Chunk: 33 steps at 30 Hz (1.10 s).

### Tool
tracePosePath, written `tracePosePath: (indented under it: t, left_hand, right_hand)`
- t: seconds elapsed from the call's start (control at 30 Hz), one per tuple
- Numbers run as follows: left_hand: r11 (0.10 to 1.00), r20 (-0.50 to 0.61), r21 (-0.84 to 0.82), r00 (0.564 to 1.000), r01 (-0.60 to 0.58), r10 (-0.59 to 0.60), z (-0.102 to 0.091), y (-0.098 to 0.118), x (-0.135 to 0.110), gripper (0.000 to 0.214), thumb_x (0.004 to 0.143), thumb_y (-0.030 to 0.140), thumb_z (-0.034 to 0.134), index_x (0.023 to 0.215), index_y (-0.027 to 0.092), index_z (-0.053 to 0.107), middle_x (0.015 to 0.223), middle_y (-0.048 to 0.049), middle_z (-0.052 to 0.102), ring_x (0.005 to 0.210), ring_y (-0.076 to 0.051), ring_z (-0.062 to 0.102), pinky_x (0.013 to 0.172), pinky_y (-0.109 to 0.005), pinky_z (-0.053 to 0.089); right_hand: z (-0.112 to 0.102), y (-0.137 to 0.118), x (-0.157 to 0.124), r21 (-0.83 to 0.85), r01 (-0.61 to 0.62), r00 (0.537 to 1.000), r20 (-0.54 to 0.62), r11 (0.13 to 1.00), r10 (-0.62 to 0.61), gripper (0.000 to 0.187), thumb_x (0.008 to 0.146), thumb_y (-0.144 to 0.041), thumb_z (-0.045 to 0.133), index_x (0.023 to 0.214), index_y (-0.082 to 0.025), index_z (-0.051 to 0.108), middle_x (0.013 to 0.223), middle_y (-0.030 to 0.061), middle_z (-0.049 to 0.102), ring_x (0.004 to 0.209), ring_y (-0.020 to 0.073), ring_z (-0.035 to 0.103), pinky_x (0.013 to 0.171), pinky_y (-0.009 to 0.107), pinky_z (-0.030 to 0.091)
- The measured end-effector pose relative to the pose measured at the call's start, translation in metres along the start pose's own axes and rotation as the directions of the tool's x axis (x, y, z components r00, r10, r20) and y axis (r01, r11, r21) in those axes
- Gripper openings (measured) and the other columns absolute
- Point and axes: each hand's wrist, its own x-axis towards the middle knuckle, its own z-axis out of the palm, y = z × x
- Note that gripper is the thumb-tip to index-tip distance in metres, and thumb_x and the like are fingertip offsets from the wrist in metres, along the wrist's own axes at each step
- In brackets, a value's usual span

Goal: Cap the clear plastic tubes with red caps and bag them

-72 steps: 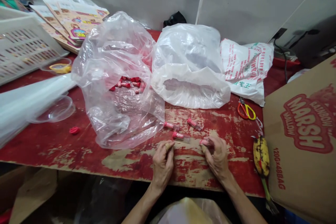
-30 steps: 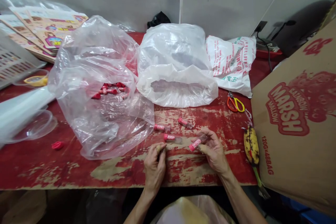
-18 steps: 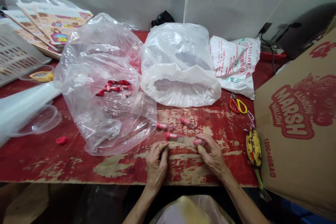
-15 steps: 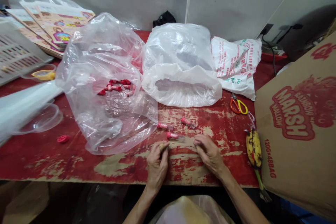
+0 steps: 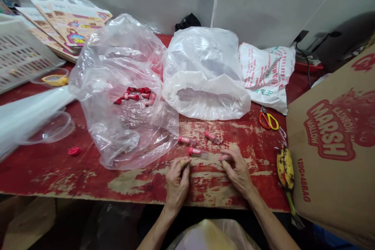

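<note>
My left hand (image 5: 177, 181) rests at the table's front edge with its fingers curled and a tan covering on one fingertip; what it holds, if anything, is hidden. Between the thumb and fingers of my right hand (image 5: 236, 170) shows a small pink piece (image 5: 225, 157), mostly covered. Just beyond the hands lies a clear tube with a pink-red label (image 5: 198, 152), nearest to my left fingertips. Two similar labelled tubes, one at left (image 5: 186, 141) and one at right (image 5: 212, 138), lie slightly farther back.
A clear plastic bag (image 5: 117, 125) holds several red and pink pieces (image 5: 136, 95). Behind are a white bag with an open mouth (image 5: 205, 50) and a printed sack (image 5: 266, 74). Scissors (image 5: 268, 120), a banana (image 5: 285, 168) and a carton (image 5: 328, 187) stand right; a red piece (image 5: 74, 151) lies left.
The pink piece now shows between my right fingers, where it was not visible before. My left hand keeps its curled pose. The whole view has shifted slightly, with the tubes lying as before.
</note>
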Motion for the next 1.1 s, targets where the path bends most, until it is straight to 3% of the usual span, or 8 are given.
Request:
tracePosePath:
  t: [0.13, 0.23, 0.43, 0.6, 0.73, 0.87, 0.97, 1.1]
  left_hand:
    - [0.999, -0.028, -0.035, 0.999, 0.041, -0.042, -0.002, 0.009, 0.001, 0.018, 0.083, 0.022, 0.053, 0.091, 0.021, 0.068, 0.089, -0.0045, 0.068, 0.086, -0.018, 0.064, 0.079, -0.033, 0.053]
    - [0.972, 0.044, -0.17, 0.986, 0.165, -0.159, 0.001, 0.027, -0.001, 0.019, 0.082, 0.028, 0.055, 0.093, 0.02, 0.068, 0.09, -0.0053, 0.07, 0.083, -0.018, 0.065, 0.075, -0.032, 0.054]
    - [0.641, 0.42, -0.514, 0.819, 0.57, -0.391, 0.025, 0.063, -0.005, 0.032, 0.071, 0.035, 0.07, 0.097, 0.017, 0.066, 0.084, -0.0051, 0.07, 0.067, -0.016, 0.065, 0.057, -0.025, 0.054]
    - [0.761, 0.276, -0.489, 0.903, 0.426, -0.328, 0.032, 0.067, -0.005, 0.017, 0.072, 0.028, 0.07, 0.086, 0.017, 0.068, 0.082, -0.0038, 0.069, 0.074, -0.016, 0.064, 0.068, -0.026, 0.053]
    - [0.869, 0.211, -0.383, 0.946, 0.312, -0.247, 0.034, 0.064, -0.007, 0.015, 0.074, 0.026, 0.067, 0.087, 0.018, 0.069, 0.083, -0.0044, 0.068, 0.076, -0.017, 0.064, 0.069, -0.027, 0.052]
    - [0.881, 0.235, -0.348, 0.939, 0.322, -0.25, 0.035, 0.059, -0.008, 0.018, 0.076, 0.023, 0.063, 0.093, 0.019, 0.068, 0.09, -0.0057, 0.068, 0.081, -0.018, 0.065, 0.074, -0.03, 0.053]
    - [0.91, 0.216, -0.286, 0.945, 0.302, -0.245, 0.033, 0.052, -0.008, 0.025, 0.077, 0.024, 0.061, 0.101, 0.02, 0.066, 0.095, -0.0061, 0.068, 0.083, -0.018, 0.065, 0.077, -0.031, 0.053]
    - [0.943, 0.129, -0.196, 0.96, 0.27, -0.248, 0.029, 0.043, -0.009, 0.018, 0.081, 0.026, 0.057, 0.095, 0.019, 0.067, 0.091, -0.0056, 0.069, 0.084, -0.018, 0.065, 0.079, -0.032, 0.052]
  right_hand:
    - [0.002, 0.002, 0.001, 0.282, -0.133, 0.991, 0.039, 0.95, 0.128, 0.03, 0.082, -0.023, 0.06, 0.112, -0.026, 0.057, 0.102, 0.0048, 0.066, 0.085, 0.0175, 0.065, 0.076, 0.033, 0.054]
    - [0.002, -0.006, 0.0, 0.605, -0.219, 0.966, 0.021, 0.766, 0.26, 0.036, 0.079, -0.028, 0.065, 0.113, -0.029, 0.051, 0.107, 0.0037, 0.065, 0.084, 0.0185, 0.068, 0.07, 0.032, 0.057]
    - [0.003, -0.023, -0.005, 0.765, -0.248, 0.948, 0.064, 0.594, 0.312, 0.038, 0.074, -0.033, 0.071, 0.106, -0.028, 0.051, 0.1, 0.0036, 0.064, 0.086, 0.0215, 0.069, 0.075, 0.037, 0.058]
    - [0.01, -0.025, -0.011, 0.8, -0.237, 0.943, 0.054, 0.551, 0.327, 0.037, 0.075, -0.03, 0.071, 0.106, -0.029, 0.052, 0.108, 0.0039, 0.065, 0.092, 0.0207, 0.068, 0.077, 0.035, 0.057]
    - [0.022, -0.02, -0.019, 0.767, -0.207, 0.923, -0.053, 0.607, 0.382, 0.04, 0.078, -0.031, 0.067, 0.115, -0.029, 0.052, 0.106, 0.0038, 0.066, 0.092, 0.0195, 0.067, 0.078, 0.034, 0.057]
    - [0.016, -0.016, -0.019, 0.585, -0.191, 0.94, -0.124, 0.788, 0.319, 0.032, 0.081, -0.028, 0.065, 0.113, -0.028, 0.059, 0.107, 0.0051, 0.067, 0.094, 0.0194, 0.066, 0.079, 0.034, 0.057]
    - [0.001, -0.011, -0.013, 0.273, -0.061, 0.981, -0.159, 0.96, 0.108, 0.029, 0.083, -0.021, 0.061, 0.111, -0.03, 0.063, 0.109, 0.0049, 0.065, 0.099, 0.0196, 0.064, 0.086, 0.036, 0.055]
    - [-0.008, 0.0, -0.005, -0.033, 0.185, 0.983, 0.012, 0.982, -0.185, 0.037, 0.087, -0.014, 0.053, 0.119, -0.03, 0.061, 0.108, 0.006, 0.066, 0.102, 0.02, 0.062, 0.089, 0.037, 0.054]
